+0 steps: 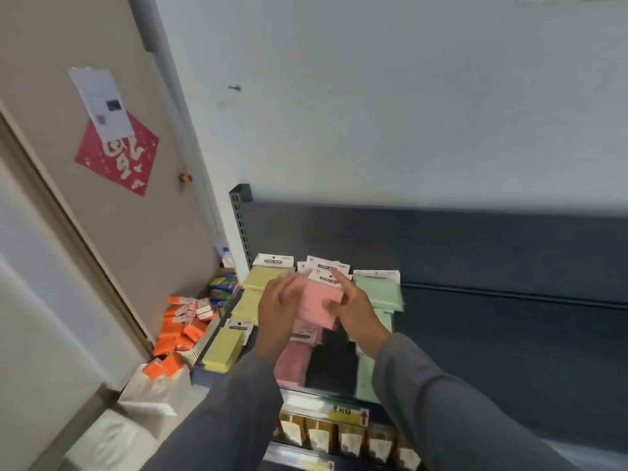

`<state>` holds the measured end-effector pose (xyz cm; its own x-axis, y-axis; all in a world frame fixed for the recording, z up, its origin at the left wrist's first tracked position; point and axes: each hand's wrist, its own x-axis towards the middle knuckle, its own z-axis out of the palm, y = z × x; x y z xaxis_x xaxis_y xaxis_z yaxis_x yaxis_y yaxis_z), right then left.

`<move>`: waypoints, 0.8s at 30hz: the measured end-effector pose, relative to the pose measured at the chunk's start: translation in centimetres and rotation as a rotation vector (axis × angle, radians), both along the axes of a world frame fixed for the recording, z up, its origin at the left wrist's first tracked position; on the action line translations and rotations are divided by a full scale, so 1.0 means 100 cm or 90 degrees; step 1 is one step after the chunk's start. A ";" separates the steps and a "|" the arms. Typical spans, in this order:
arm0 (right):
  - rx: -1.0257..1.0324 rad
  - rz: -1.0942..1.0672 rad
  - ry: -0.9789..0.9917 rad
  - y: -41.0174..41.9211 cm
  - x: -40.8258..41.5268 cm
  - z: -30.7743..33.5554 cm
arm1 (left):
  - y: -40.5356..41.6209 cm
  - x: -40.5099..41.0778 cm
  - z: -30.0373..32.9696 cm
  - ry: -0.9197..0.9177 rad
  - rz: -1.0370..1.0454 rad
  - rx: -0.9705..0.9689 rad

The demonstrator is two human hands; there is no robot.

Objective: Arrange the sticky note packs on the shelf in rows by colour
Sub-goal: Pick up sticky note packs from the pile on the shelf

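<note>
- We hold a pink pack (pixel 317 302) between both hands above the shelf (pixel 492 334), over the middle row.
- Our left hand (pixel 277 312) curls round the pack's left edge; our right hand (pixel 353 309) pinches the right edge, thumb on the pink face and forefinger stretched up towards the white header card.
- The pack looks light: a thin pad in a clear sleeve with a card header. We judge it stiff enough across the pad to keep flat, but the header will bend if we lift by it alone.
- The film looks glossy, so we expect it to slip under a loose hold. Better to grip the pad by its two long edges, as we do now, than by the header.
- On the shelf lie three rows running near to far: yellow packs (pixel 253 287) at left, pink packs (pixel 292 365) in the middle, green packs (pixel 379 292) at right.
- A dark gap lies between the near pink and green packs; we cannot tell what fills it.
- One yellow pack (pixel 222 350) sits tilted at the near left corner, partly off the row.
- Stacked packs will likely slide on each other, so we should lay this one flat and square.
- Orange packs (pixel 180 329) lie on the floor to the left.
</note>
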<state>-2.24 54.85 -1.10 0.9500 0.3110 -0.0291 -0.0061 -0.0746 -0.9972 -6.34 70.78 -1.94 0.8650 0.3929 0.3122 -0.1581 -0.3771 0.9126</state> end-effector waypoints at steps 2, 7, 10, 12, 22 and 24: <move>-0.029 0.021 0.006 0.019 0.008 -0.004 | 0.027 -0.008 -0.006 0.011 0.065 0.019; -0.211 0.099 -0.028 0.046 0.023 -0.031 | 0.073 -0.022 -0.018 -0.005 0.119 0.108; -0.340 0.091 -0.090 0.050 0.023 -0.044 | 0.083 -0.019 -0.022 0.010 0.111 0.097; -0.448 0.014 -0.157 0.050 0.015 -0.048 | 0.084 -0.019 -0.023 0.000 0.094 0.113; 0.010 -0.033 0.080 0.074 -0.051 -0.001 | 0.075 -0.050 -0.031 0.051 -0.126 -0.088; 0.001 -0.057 0.054 0.075 -0.068 -0.002 | 0.077 -0.059 -0.042 0.054 -0.181 -0.090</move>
